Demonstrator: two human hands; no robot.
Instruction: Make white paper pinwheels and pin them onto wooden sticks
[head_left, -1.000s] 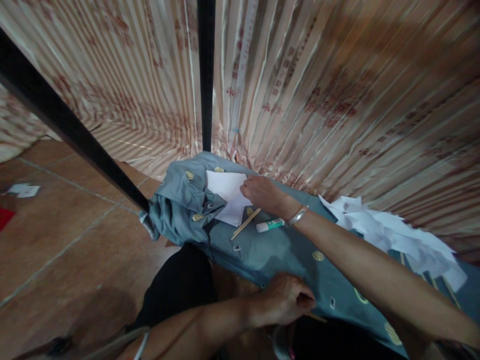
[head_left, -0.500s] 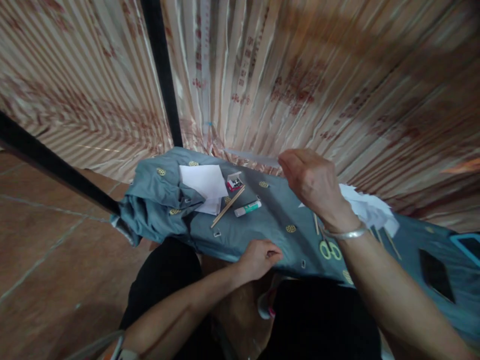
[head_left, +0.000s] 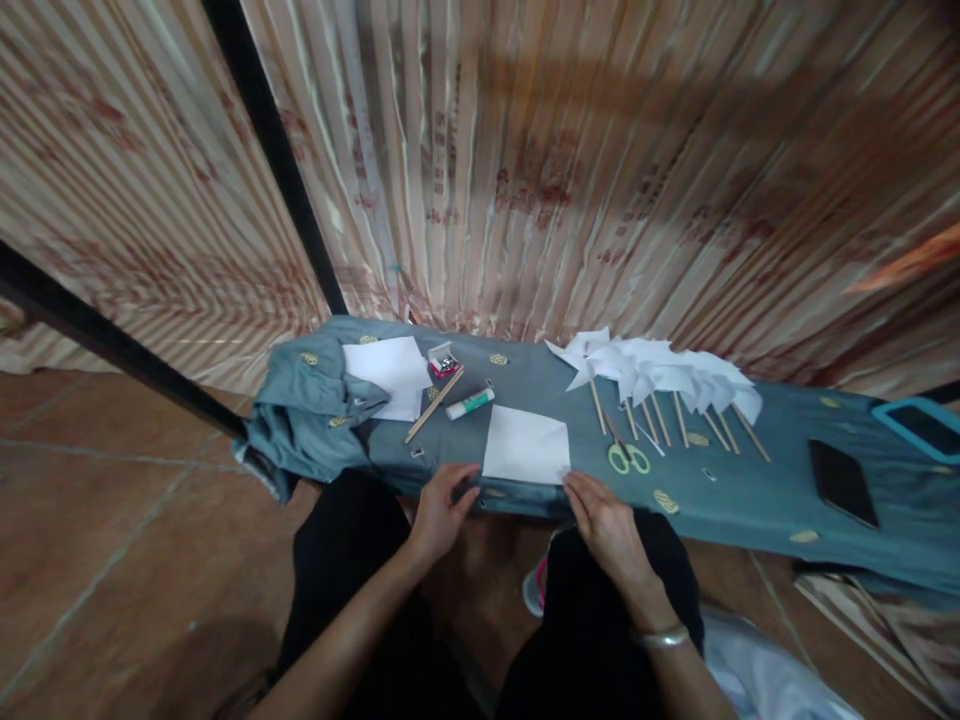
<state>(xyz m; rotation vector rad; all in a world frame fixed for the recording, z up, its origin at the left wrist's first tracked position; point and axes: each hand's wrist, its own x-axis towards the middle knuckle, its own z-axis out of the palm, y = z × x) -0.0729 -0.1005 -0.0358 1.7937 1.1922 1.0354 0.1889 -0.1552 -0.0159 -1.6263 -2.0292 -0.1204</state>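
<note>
A square sheet of white paper (head_left: 527, 446) lies flat at the front of the cloth, between my hands. At its lower left corner is my left hand (head_left: 441, 508), open, thumb and forefinger apart just short of the edge. My right hand (head_left: 606, 518) has its fingertips together on the lower right corner; the thumb's grip is partly hidden. Scissors with yellow-green handles (head_left: 628, 459) lie right of the sheet. A glue stick (head_left: 470, 403) rests to its upper left, beside thin wooden sticks (head_left: 435, 404) and a small open box of metal pins (head_left: 444, 362).
Several white paper pinwheels (head_left: 660, 368) on sticks lie overlapping at the back right. A stack of white paper (head_left: 390, 365) is at the left, partly under folded grey cloth (head_left: 311, 400). A dark phone (head_left: 841, 482) and a blue-framed device (head_left: 919, 428) lie far right.
My right hand has come down from above the cloth to the front edge, and the paper it held up now lies flat. My left hand's fingers have spread. The view has shifted right.
</note>
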